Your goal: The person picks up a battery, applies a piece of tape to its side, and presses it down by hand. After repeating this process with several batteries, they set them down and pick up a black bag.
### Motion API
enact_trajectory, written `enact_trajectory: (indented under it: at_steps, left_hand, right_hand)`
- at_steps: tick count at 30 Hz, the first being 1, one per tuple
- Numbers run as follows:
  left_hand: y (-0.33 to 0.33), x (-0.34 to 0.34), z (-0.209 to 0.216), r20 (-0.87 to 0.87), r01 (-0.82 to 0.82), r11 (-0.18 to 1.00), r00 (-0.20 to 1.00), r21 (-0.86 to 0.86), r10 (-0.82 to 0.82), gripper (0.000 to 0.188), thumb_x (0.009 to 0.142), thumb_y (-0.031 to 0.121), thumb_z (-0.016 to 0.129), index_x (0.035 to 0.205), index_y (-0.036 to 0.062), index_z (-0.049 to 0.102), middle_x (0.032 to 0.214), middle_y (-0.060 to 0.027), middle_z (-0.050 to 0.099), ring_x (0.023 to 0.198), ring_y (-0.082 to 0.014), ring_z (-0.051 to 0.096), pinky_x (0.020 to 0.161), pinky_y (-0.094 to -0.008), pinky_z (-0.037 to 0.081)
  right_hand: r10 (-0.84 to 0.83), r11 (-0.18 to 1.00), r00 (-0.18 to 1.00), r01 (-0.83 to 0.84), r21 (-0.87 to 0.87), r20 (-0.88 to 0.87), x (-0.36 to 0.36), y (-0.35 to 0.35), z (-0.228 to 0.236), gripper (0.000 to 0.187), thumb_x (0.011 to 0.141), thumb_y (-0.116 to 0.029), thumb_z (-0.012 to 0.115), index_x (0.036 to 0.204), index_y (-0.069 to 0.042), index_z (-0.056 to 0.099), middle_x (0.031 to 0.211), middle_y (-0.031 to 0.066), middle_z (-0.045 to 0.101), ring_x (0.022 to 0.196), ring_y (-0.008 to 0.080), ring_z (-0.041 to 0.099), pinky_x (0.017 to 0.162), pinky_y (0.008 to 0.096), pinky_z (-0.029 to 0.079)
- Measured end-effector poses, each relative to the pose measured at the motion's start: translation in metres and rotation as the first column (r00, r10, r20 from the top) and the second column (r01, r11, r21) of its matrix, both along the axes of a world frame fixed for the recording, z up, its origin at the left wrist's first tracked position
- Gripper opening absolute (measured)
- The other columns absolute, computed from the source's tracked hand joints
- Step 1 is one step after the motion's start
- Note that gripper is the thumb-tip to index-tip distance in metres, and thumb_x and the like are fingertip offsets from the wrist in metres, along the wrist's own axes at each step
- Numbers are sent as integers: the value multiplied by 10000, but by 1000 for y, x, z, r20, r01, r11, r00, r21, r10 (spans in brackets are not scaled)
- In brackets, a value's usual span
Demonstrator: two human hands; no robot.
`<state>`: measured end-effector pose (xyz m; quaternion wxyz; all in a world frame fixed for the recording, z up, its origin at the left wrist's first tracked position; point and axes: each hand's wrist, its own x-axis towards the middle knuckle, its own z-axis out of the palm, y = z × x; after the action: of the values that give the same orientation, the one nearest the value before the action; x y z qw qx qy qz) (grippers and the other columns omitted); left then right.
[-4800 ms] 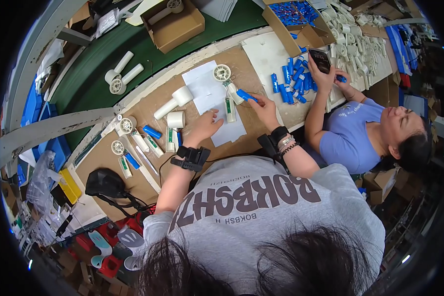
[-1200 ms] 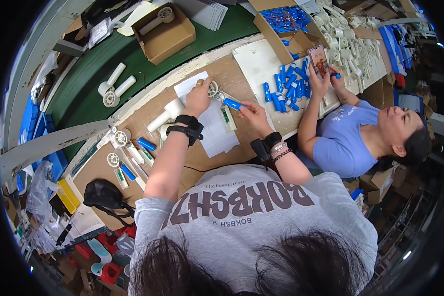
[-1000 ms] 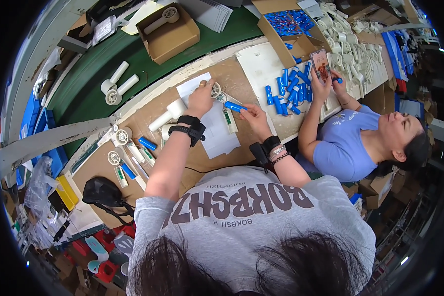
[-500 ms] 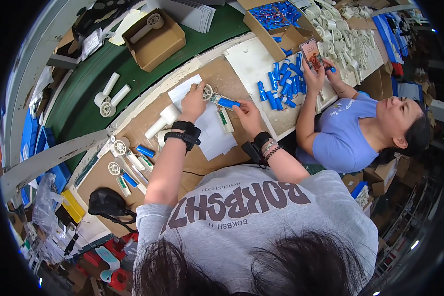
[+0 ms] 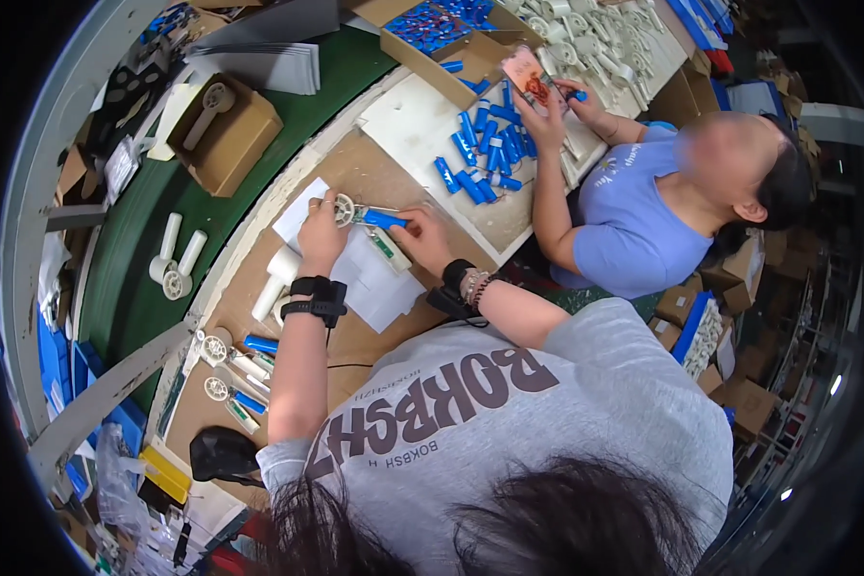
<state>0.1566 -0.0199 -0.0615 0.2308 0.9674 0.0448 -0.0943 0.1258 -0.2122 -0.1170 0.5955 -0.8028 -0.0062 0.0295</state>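
Note:
My left hand (image 5: 323,236) is closed on the round, spoked end of a white plastic housing (image 5: 345,209), above a sheet of white paper (image 5: 360,293). The fingers of my right hand (image 5: 425,240) pinch a blue cylindrical battery (image 5: 384,220) at the housing's other end. Whether the battery is seated in the housing cannot be made out. Just below them, a white half shell with a green circuit board (image 5: 390,252) lies on the paper's edge. Beside my left wrist lies a white handle-shaped housing (image 5: 276,280).
Left on the bench are opened housings (image 5: 217,388), a blue battery (image 5: 261,343) and a black pouch (image 5: 223,453). Two white housings (image 5: 172,269) and a cardboard box (image 5: 230,144) sit on the green belt (image 5: 125,317). At right, a co-worker holds a phone (image 5: 530,79) beside loose blue batteries (image 5: 490,144).
The whole view has shifted, so the bench and my hands appear farther left. Both hands keep their hold on the housing and battery. The co-worker's phone is tilted differently.

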Motion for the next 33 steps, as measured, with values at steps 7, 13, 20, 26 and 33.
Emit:
enact_trajectory:
  at_steps: [7, 13, 20, 26, 33]
  left_hand:
    - [-3, 1, 3, -32, -3, 1000, 999, -4, 3, 522, 685, 176, 668, 1156, 178, 442, 1019, -116, 511, 817, -322, 587, 646, -409, 490]
    - [-1, 1, 5, -24, 23, 1000, 999, 12, -23, 516, 683, 181, 674, 1145, 172, 445, 1013, -121, 514, 811, -324, 588, 646, -405, 491]
    - [0, 0, -2, 15, 29, 997, 999, -67, -28, 489, 682, 166, 672, 1119, 158, 452, 1019, -129, 516, 863, -314, 575, 690, -399, 486]
    - [-5, -1, -9, 43, -1, 990, 999, -138, 7, 586, 679, 88, 649, 1200, 161, 391, 1157, -174, 444, 955, -358, 534, 780, -403, 466]
    - [-18, -41, 0, 193, -92, 903, 963, -420, 188, 627, 672, 20, 601, 1237, 42, 328, 1209, -209, 371, 1124, -377, 385, 928, -385, 373]
  right_hand:
    - [120, 992, 991, -117, -49, 64, 6, -8, -1, 215, 734, -129, 669, 905, -24, 590, 929, 87, 533, 646, 138, 557, 564, 238, 463]
    - [249, 949, 968, -238, -207, 32, 10, -10, 6, 249, 754, -136, 642, 979, -40, 596, 827, 81, 568, 636, 153, 551, 578, 249, 461]
    - [133, 989, 991, -131, 61, -17, 8, -13, -6, 236, 767, -128, 622, 987, -45, 604, 762, 80, 601, 614, 135, 543, 567, 243, 441]
    - [153, 987, 979, -143, 77, -138, 7, -22, 1, 212, 828, -96, 569, 1031, -36, 586, 819, 13, 591, 701, 64, 523, 616, 191, 430]
    - [13, 984, 956, 40, 176, -292, 17, -39, -21, 260, 848, -129, 560, 1082, -16, 556, 889, 56, 602, 738, 100, 572, 656, 203, 464]
